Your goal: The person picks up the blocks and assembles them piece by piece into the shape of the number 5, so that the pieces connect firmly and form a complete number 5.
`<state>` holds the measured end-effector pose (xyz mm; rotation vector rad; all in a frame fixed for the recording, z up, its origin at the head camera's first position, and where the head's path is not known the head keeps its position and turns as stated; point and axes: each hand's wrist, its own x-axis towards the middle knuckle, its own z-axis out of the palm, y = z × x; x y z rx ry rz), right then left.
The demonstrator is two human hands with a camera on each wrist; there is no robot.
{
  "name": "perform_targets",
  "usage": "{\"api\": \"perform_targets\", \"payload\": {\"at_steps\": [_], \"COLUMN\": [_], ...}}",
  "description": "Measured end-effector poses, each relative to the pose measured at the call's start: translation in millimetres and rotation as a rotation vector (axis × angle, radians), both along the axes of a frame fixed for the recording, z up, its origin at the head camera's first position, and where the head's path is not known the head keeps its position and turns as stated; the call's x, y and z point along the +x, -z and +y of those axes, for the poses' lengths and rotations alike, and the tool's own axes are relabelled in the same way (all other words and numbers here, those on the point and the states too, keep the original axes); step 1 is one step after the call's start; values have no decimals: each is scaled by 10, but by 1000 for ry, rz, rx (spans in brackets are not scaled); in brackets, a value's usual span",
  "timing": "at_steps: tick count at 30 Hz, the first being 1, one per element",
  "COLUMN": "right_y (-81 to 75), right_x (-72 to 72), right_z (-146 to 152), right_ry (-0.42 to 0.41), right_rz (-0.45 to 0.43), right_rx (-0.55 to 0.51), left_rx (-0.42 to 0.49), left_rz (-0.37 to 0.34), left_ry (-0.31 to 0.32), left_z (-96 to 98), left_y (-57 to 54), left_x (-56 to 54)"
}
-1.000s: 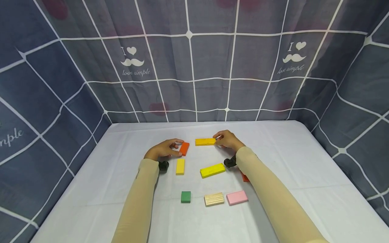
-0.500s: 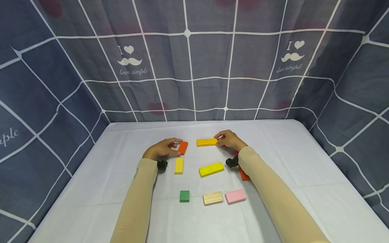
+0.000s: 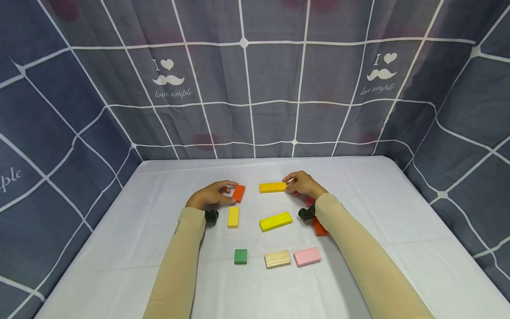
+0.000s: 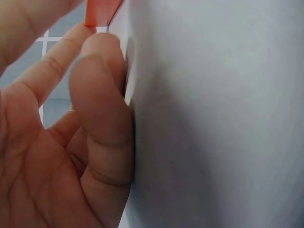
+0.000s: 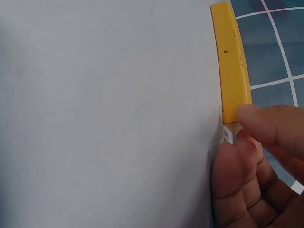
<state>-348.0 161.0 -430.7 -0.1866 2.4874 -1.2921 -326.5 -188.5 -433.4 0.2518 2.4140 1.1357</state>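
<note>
Lettering (image 3: 173, 94) "love simple" behind blocks (image 3: 272, 188)

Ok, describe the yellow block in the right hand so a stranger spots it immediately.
Find the white tablecloth, then its far part, near the grey gridded backdrop. There the right hand holds one end of the long yellow block. Unlike the other two yellow blocks, it is held and lies farthest back.

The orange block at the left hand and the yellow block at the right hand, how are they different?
The orange block is shorter; the yellow block is longer.
The orange block slants away from the person, while the yellow block lies nearly crosswise.
The left hand holds the orange block; the right hand holds the yellow block's right end.
Both are narrow, straight-edged blocks.
</note>
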Motion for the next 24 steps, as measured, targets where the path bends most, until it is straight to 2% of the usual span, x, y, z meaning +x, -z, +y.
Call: {"api": "perform_targets", "payload": {"at_steps": [9,18,24], "right_y": [-7,9,16], "right_x": [10,3,-2], "right_z": [12,3,5], "right_ry": [4,8,-2], "right_rz": [-3,-12,2], "right_rx": [-3,-8,9], "left_rx": [4,23,4], "left_rz": [2,-35,-21], "left_ry": [15,17,12], "left_z": [-6,-28,-22], "left_y": [21,9,19], "left_x": [-24,-26,-42]}}
